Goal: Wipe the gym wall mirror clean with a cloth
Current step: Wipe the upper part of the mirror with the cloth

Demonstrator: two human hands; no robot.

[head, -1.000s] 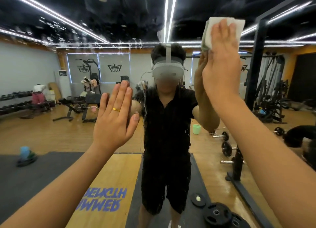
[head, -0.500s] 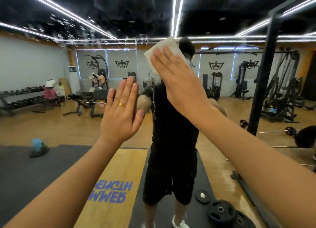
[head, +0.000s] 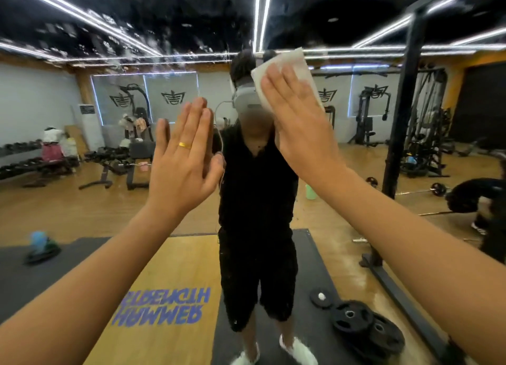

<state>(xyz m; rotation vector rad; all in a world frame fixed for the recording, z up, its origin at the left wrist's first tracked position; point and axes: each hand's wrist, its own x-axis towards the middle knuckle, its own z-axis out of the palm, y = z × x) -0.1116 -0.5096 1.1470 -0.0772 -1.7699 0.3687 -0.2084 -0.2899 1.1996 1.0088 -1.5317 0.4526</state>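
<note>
Since half a second ago the cloth (head: 290, 62) has slid a little to the right across the mirror (head: 68, 206), after sweeping in from the far upper right the moment before. It is white and folded, and it lies flat against the glass at upper centre, over the head of the reflected person. The right hand (head: 298, 123) presses it there with the palm. Its fingers (head: 275, 84) are straight, close together and laid flat on the cloth, not curled round it, and the cloth's top corner and right edge show past them.

The left hand (head: 180, 170) has stayed nearly where it was, lower and to the left of the cloth. It is held up flat at the glass with straight fingers side by side and the thumb out to the right, holding nothing. A gold ring (head: 185, 145) sits on one finger.

Pale specks (head: 128, 52) dot the mirror's upper left. In the reflection a dark post (head: 402, 118) stands at right, and black plates (head: 364, 326) lie on the floor at lower right.
</note>
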